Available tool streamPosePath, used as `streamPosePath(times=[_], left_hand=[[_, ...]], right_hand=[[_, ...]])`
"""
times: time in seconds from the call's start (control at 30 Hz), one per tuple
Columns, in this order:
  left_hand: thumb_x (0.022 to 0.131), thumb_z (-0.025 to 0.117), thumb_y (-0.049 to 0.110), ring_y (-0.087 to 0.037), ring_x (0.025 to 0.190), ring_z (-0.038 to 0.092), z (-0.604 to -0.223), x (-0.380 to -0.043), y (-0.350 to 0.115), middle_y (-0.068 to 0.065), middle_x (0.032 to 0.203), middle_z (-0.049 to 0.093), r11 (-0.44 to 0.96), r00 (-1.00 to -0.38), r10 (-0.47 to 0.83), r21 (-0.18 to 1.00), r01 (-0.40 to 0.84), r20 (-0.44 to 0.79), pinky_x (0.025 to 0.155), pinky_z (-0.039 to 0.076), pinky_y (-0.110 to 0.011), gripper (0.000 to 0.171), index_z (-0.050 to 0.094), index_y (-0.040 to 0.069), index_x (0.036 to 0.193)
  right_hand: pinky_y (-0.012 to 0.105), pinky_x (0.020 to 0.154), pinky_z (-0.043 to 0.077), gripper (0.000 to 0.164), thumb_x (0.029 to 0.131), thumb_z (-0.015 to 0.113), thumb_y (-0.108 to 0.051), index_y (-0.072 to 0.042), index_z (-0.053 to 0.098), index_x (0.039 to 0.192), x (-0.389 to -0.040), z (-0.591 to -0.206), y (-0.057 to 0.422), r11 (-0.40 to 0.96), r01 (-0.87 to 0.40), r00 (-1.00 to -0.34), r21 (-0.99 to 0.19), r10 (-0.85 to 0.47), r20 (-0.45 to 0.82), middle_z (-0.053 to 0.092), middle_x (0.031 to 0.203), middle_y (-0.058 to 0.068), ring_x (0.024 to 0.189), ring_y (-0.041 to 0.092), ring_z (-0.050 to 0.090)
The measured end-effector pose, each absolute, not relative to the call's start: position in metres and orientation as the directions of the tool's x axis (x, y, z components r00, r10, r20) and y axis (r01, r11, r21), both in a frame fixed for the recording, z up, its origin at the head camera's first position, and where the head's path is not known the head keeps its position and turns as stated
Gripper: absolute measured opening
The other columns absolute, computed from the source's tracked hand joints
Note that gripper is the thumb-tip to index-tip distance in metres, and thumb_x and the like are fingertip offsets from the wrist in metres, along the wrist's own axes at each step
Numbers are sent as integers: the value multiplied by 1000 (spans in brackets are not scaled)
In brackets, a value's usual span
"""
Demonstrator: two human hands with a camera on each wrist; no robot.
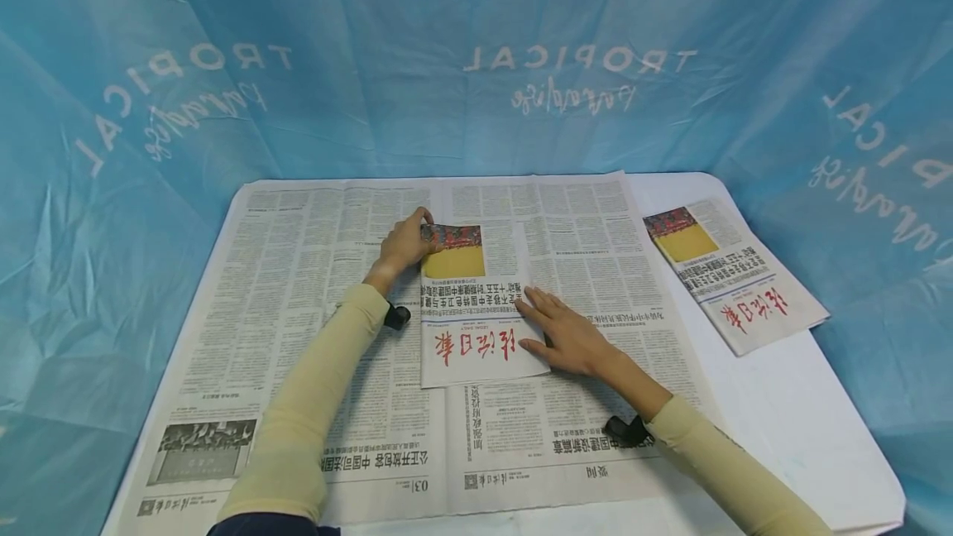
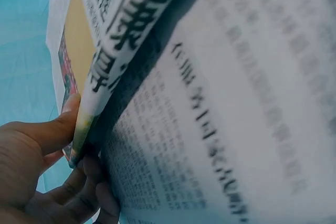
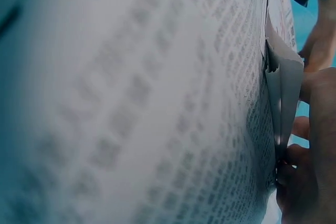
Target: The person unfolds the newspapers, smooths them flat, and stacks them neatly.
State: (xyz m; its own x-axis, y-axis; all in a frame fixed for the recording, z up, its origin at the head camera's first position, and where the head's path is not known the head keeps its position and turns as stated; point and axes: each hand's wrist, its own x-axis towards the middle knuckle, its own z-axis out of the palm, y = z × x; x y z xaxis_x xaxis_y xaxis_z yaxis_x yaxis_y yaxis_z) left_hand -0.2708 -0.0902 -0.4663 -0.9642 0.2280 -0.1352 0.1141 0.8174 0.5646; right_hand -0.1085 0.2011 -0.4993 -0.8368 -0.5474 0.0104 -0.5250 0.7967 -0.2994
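Note:
A folded newspaper with a red masthead and a yellow-and-red photo lies on the spread newspaper sheets at the middle of the table. At its far left corner, my left hand pinches the folded edge; the left wrist view shows the thumb on top and the other fingers underneath. My right hand rests on the right edge of the folded newspaper with fingers extended. The right wrist view shows the slightly parted layers of that edge beside the fingers.
Another folded newspaper with the same front page lies at an angle on the white table to the right. Large opened newspaper sheets cover much of the tabletop. A blue curtain surrounds the far side and both flanks.

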Motion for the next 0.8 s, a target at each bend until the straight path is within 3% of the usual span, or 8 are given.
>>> streamPosePath(times=[0.13, 0.27, 0.33, 0.43, 0.5, 0.57, 0.73, 0.8], left_hand=[[91, 71, 29, -17, 54, 41, -469, -268, -89, -9, 80, 60, 831, -967, 224, 543, 126, -119, 51, 31, -32, 43, 47, 15, 124], [92, 70, 31, -17, 54, 46, -470, -267, -89, -9, 77, 61, 844, -967, 234, 516, 149, -104, 49, 32, -30, 42, 49, 14, 124], [92, 69, 31, -17, 55, 49, -469, -268, -89, -10, 81, 64, 850, -964, 239, 505, 151, -113, 49, 33, -30, 47, 49, 14, 131], [93, 68, 32, -18, 59, 52, -467, -269, -90, -14, 102, 68, 849, -955, 254, 507, 147, -150, 51, 34, -30, 57, 47, 15, 143], [94, 66, 32, -17, 60, 51, -466, -268, -91, -15, 116, 66, 845, -951, 266, 513, 151, -160, 52, 34, -30, 59, 46, 14, 146], [94, 66, 32, -16, 61, 50, -466, -266, -92, -16, 118, 64, 831, -950, 275, 533, 158, -148, 52, 34, -30, 57, 48, 13, 145], [92, 70, 29, -16, 58, 45, -470, -264, -93, -14, 95, 63, 788, -961, 268, 590, 178, -67, 49, 31, -30, 53, 54, 13, 139], [91, 70, 29, -17, 61, 46, -472, -265, -94, -13, 98, 62, 773, -965, 257, 610, 176, -46, 51, 32, -31, 49, 57, 12, 135]], right_hand=[[46, 118, 22, 69, 98, 52, -46, -10, 32, 153, -109, -500, 201, 800, -521, -837, -297, -547, -4, 24, 159, 17, 148, 32, 23], [45, 119, 21, 69, 98, 52, -47, -11, 31, 153, -108, -501, 202, 805, -514, -840, -297, -542, -15, 23, 160, 16, 148, 31, 22], [45, 119, 21, 69, 98, 51, -47, -11, 30, 154, -108, -501, 202, 806, -511, -842, -299, -539, -15, 23, 160, 15, 148, 31, 22], [45, 119, 21, 69, 98, 52, -47, -12, 30, 154, -108, -503, 202, 806, -505, -845, -307, -535, -13, 22, 160, 15, 149, 30, 21], [45, 119, 21, 69, 98, 52, -47, -12, 30, 154, -108, -503, 202, 806, -504, -845, -311, -534, -13, 22, 161, 14, 149, 30, 21], [45, 119, 21, 70, 98, 52, -47, -12, 30, 154, -108, -504, 202, 805, -505, -845, -311, -535, -12, 22, 161, 15, 149, 31, 21], [45, 119, 21, 70, 98, 52, -47, -12, 30, 154, -108, -503, 201, 805, -509, -844, -305, -536, -5, 22, 160, 15, 148, 31, 22], [45, 118, 22, 70, 98, 53, -46, -11, 31, 153, -107, -502, 201, 802, -513, -842, -306, -539, 0, 23, 160, 15, 148, 32, 23]])
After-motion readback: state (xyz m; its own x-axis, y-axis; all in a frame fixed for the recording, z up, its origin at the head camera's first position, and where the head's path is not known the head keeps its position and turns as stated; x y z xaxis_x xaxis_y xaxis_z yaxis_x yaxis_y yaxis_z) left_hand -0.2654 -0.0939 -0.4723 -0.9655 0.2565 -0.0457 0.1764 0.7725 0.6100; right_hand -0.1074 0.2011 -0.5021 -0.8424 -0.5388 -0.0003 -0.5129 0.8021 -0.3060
